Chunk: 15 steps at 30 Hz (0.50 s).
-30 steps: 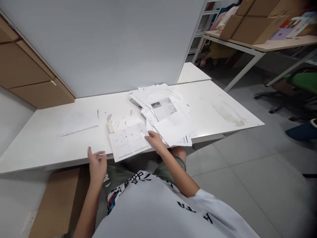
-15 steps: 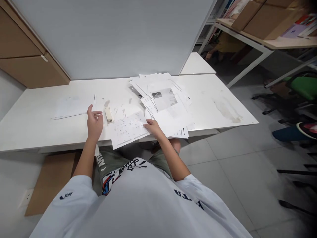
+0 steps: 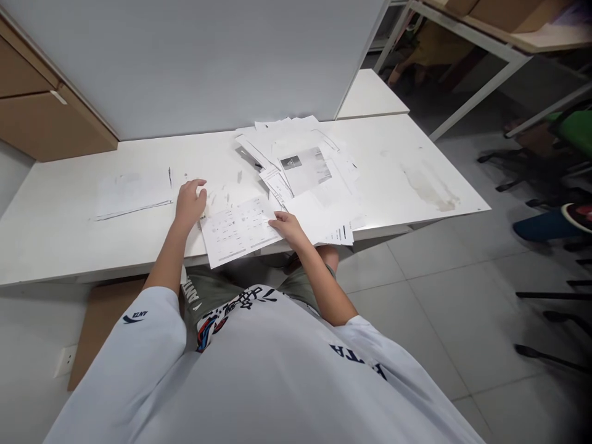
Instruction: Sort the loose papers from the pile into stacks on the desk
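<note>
- change: the left hand (image 3: 189,203) has gone rightward over the table (image 3: 60,243), to the spot where a small pale block showed half a second ago; the block is now lost from sight behind that hand.
- meaning: the left hand is now at the block's place, while the sheet (image 3: 238,231) depends on the right hand (image 3: 289,229) alone.
- right grip: narrow, thumb and fingers pinching the sheet by its right side; little altered.
- left grip: fingers bent, a gap showing between fingertips and thumb; whether it holds the block, cannot tell.
- sheet: printed side up, between the two hands, left of the heap (image 3: 309,169); its near edge reaches out past the table's front edge.
- left hand to sheet: just beside the upper left corner; contact cannot be confirmed.
- edges: both forearms cross the front edge; the panel (image 3: 231,68) stands along the back, behind the heap.
- room: narrow on the right hand's side, where loose papers of the heap lie close by. more lies leftward, between the left hand and the papers (image 3: 127,191) beside a thin dark item (image 3: 169,177), and at the stained right end, beyond the heap.
</note>
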Each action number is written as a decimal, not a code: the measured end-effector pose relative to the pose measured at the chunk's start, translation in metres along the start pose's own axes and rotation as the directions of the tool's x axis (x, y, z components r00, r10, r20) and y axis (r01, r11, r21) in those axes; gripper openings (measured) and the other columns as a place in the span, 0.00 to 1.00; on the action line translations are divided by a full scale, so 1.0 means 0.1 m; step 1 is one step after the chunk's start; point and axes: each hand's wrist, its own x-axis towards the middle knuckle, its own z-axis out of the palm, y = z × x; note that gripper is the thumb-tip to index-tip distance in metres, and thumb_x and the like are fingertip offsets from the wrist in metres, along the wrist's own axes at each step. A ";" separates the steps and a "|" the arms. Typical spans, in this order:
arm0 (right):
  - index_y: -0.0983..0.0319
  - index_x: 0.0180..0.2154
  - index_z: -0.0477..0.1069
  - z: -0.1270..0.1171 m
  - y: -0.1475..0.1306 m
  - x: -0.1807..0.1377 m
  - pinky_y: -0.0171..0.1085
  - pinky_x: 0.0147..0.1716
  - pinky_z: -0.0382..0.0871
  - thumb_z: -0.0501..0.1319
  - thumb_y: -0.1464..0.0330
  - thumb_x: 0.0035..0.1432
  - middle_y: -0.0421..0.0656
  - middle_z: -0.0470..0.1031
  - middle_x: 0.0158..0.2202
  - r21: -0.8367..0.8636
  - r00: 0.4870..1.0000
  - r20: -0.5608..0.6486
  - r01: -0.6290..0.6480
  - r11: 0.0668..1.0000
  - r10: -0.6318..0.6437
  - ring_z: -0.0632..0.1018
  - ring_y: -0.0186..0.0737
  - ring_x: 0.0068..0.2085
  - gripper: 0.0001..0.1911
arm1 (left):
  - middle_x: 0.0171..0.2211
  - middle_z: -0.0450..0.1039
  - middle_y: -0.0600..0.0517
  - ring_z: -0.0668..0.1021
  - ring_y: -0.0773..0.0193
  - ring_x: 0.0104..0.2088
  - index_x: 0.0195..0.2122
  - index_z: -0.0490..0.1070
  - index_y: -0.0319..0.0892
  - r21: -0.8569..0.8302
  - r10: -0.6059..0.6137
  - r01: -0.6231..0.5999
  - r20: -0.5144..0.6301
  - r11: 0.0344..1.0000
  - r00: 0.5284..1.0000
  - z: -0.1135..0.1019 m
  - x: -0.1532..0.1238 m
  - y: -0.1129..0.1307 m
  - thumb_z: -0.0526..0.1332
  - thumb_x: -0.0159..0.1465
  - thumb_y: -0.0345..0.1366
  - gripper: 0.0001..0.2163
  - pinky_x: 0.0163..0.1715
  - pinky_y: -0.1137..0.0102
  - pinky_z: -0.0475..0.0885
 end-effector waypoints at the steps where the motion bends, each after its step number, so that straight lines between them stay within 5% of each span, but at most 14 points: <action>1: 0.63 0.32 0.77 0.00 0.00 0.00 0.35 0.34 0.66 0.63 0.66 0.43 0.40 0.79 0.29 -0.009 1.000 -0.004 -0.002 1.000 0.002 0.75 0.39 0.33 0.12 | 0.54 0.72 0.45 0.68 0.52 0.60 0.50 0.72 0.45 0.014 -0.006 0.005 0.020 1.000 1.000 0.03 0.02 0.00 0.52 0.65 0.34 0.15 0.63 0.57 0.60; 8: 0.63 0.35 0.78 0.08 0.02 0.07 0.36 0.36 0.69 0.60 0.68 0.46 0.40 0.79 0.31 -0.161 0.997 -0.073 -0.007 0.987 -0.004 0.77 0.40 0.34 0.13 | 0.53 0.74 0.45 0.70 0.49 0.59 0.50 0.73 0.46 0.112 -0.056 0.038 0.167 0.993 0.984 0.15 0.14 -0.05 0.51 0.64 0.31 0.16 0.63 0.53 0.59; 15: 0.62 0.37 0.78 0.08 0.04 0.08 0.38 0.39 0.71 0.58 0.67 0.47 0.41 0.79 0.32 -0.290 0.994 -0.108 -0.020 0.957 -0.012 0.78 0.43 0.37 0.15 | 0.54 0.74 0.46 0.72 0.52 0.57 0.51 0.73 0.45 -0.026 -0.115 0.122 0.183 0.992 0.976 0.13 0.11 -0.05 0.51 0.63 0.31 0.18 0.60 0.57 0.64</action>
